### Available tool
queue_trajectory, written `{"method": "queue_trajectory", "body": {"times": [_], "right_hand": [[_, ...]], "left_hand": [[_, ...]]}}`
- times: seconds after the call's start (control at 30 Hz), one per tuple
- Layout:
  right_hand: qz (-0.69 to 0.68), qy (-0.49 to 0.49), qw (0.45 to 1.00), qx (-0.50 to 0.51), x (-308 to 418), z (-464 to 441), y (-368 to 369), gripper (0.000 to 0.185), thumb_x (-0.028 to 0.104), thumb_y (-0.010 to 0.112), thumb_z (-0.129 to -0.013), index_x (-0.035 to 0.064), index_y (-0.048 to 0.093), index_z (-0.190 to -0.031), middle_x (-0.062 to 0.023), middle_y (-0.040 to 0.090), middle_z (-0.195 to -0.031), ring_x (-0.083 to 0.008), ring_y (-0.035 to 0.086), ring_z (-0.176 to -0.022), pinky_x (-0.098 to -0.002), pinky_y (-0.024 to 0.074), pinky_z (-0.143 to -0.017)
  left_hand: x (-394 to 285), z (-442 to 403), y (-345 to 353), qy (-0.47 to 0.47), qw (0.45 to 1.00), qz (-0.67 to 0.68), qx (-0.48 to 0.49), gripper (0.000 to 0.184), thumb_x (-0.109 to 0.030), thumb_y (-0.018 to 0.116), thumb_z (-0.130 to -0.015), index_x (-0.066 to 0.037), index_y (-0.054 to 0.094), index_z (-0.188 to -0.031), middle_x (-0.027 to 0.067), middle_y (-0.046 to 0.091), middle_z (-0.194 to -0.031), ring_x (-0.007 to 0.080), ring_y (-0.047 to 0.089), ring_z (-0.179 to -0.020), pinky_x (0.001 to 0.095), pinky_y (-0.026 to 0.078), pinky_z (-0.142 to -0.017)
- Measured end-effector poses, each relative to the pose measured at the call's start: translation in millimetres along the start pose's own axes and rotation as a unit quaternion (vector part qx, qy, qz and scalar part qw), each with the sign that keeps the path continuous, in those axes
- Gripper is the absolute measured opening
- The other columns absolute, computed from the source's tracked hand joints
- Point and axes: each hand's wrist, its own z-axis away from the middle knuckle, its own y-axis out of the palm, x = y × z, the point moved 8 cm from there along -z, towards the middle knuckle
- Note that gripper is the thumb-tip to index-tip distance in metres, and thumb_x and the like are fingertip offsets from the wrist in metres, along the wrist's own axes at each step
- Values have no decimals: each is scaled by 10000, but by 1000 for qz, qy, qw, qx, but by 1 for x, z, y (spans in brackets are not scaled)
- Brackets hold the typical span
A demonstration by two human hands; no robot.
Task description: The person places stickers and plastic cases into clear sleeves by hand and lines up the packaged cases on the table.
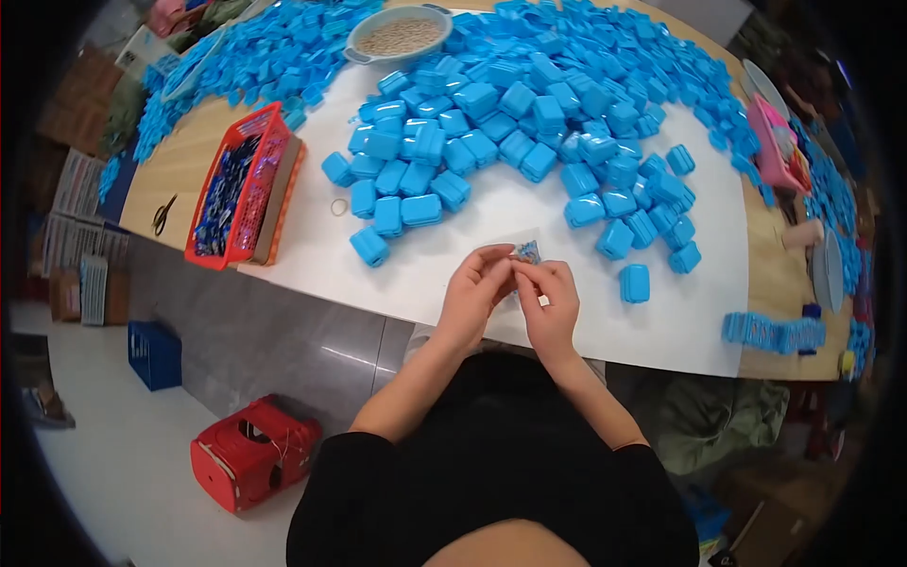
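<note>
Close to the front edge of the white table covering, my left hand (478, 289) and my right hand (552, 300) meet with fingers pinched together. Between them is a small printed plastic packet (527, 251), blue with other colours, its top showing above the fingertips. Both hands are closed on it; the fingers hide its lower part. A tiny pale piece (543, 300) shows by my right fingers, too small to name. Nearest beyond the hands are small blue plastic boxes (422, 210), with a single blue box (635, 283) standing to the right.
A large heap of blue pieces (586, 57) spans the back. Left are a red basket (268, 180) of dark blue items and scissors (163, 215). A bowl (354, 51) of beige pieces stands behind. A blue stack (773, 333) lies right; a red stool (255, 454) is on the floor.
</note>
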Motion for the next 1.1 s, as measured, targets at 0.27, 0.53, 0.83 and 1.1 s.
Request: {"method": "queue_trajectory", "body": {"times": [0.27, 0.53, 0.83, 1.1], "right_hand": [[-229, 315, 918, 76, -75, 10, -27, 354, 67, 653, -825, 17, 569, -1166, -108, 554, -1086, -160, 521, -899, -235, 446, -702], [449, 21, 884, -128, -81, 21, -140, 476, 58, 670, -797, 29, 499, -1240, -140, 532, -1173, -234, 533, -1034, -303, 452, -864], [118, -47, 991, -46, 1, 21, -92, 652, -42, 710, -663, 59, 500, -1272, -148, 514, -1217, -300, 554, -1029, -340, 474, -850], [254, -118, 960, -21, 30, 10, -80, 683, -56, 719, -622, 61, 519, -1264, -122, 525, -1192, -273, 553, -951, -316, 483, -773]], "left_hand": [[7, -8, 18, -35, 989, -145, 20, 241, -63, 654, -874, -23, 577, -1099, 66, 641, -902, 140, 618, -840, 213, 489, -776], [31, -34, 18, -96, 995, 2, -31, 158, -95, 650, -895, -51, 550, -1008, 84, 629, -972, 174, 634, -868, 247, 499, -767], [27, -36, 63, -140, 986, 74, 42, 223, -217, 590, -953, -60, 523, -1095, 90, 594, -985, 226, 623, -990, 329, 502, -851], [-16, -14, 87, -35, 994, 59, 87, 298, -254, 529, -983, -48, 494, -1195, 122, 562, -1077, 233, 602, -1029, 343, 478, -919]]}}
